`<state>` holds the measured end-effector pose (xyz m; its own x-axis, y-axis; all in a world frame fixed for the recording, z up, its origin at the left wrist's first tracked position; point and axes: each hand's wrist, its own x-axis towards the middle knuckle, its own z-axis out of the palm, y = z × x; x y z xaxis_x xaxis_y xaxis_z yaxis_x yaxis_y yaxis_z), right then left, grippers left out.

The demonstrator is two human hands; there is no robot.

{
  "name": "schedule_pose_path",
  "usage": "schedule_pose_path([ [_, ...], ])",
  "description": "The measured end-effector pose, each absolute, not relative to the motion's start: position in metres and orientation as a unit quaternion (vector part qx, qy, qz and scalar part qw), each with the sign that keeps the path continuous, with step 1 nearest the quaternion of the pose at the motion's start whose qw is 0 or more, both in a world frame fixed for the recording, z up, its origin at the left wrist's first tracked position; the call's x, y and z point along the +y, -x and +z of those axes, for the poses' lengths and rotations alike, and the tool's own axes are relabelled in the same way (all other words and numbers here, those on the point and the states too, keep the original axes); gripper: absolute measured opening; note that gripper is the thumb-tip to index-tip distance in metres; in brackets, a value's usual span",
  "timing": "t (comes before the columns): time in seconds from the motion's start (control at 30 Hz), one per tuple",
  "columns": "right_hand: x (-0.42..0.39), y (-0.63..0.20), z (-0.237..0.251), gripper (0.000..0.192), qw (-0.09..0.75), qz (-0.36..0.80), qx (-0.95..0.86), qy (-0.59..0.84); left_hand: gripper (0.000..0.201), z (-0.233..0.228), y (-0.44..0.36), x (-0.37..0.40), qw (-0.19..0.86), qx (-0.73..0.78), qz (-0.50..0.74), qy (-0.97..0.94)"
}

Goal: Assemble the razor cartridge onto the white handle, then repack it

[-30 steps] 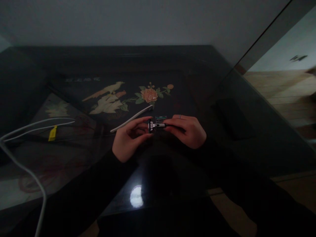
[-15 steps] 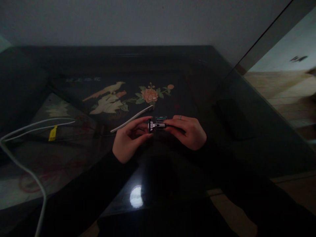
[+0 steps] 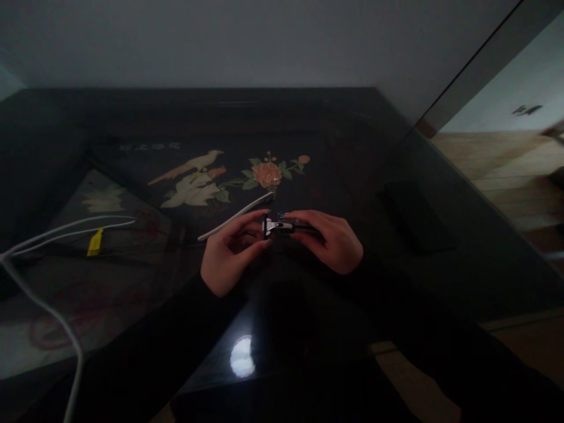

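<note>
Two hands pinch razor (image 3: 277, 226), white strip (image 3: 235, 216) just behind, cable (image 3: 53, 229) far left, nothing blocking.

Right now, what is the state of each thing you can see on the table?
razor: off the table, held level between both hands.
left hand: fingertips on the razor's head end.
right hand: closed around the razor's handle.
white strip: lying flat, untouched.
white cable: lying loose, yellow tag attached.

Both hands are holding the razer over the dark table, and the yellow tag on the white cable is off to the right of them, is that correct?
Not quite. Both hands, left hand and right hand, hold the razor over the dark table, but the head view shows the yellow tag on the white cable to their left.
</note>
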<state>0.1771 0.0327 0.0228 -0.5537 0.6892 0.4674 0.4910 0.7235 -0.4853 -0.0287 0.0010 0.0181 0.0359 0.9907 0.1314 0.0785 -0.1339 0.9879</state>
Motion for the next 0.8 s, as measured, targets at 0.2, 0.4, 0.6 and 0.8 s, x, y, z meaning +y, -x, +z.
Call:
schedule_pose_path([
  [0.2,0.0326,-0.1759,0.0248,0.020,0.325,0.134,-0.876,0.330,0.043,0.0154,0.0293,0.0006,0.450,0.452,0.521,-0.567],
  [0.4,0.0304,-0.1735,0.0245,0.017,0.329,0.102,-0.874,0.343,0.041,0.0151,0.0292,0.0014,0.431,0.445,0.523,-0.585],
  [0.6,0.0304,-0.1739,0.0235,0.019,0.320,0.082,-0.881,0.338,0.039,0.0145,0.0312,0.0012,0.421,0.440,0.516,-0.603],
  [0.8,0.0324,-0.1741,0.0230,0.019,0.297,0.091,-0.881,0.357,0.039,0.0112,0.0326,0.0054,0.400,0.447,0.499,-0.625],
])
